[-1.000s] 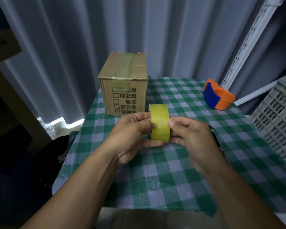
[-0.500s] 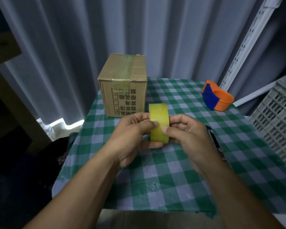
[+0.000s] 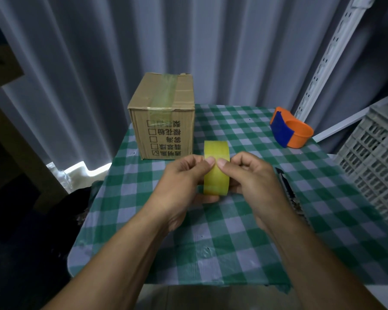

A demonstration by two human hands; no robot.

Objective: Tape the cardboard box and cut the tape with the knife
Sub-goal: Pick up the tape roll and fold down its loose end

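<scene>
A yellow tape roll (image 3: 216,175) stands on edge above the green checked tablecloth (image 3: 233,231), held between both hands. My left hand (image 3: 184,177) grips its left side, thumb on the outer band. My right hand (image 3: 251,175) grips the right side, thumb pressed next to the left thumb on the roll's face. A closed cardboard box (image 3: 164,115) with a strip of tape across its top stands at the table's far left. A dark knife (image 3: 286,182) lies on the cloth just right of my right hand, partly hidden by it.
An orange and blue tape dispenser (image 3: 289,128) sits at the far right of the table. A grey plastic crate (image 3: 376,157) stands beside the table's right edge. Grey curtains hang behind. A perforated metal rail (image 3: 327,54) leans at the right.
Both thumbs have come together on the roll's outer face, with the right thumb shifted higher. The roll has stayed at about the same place above the table.
</scene>
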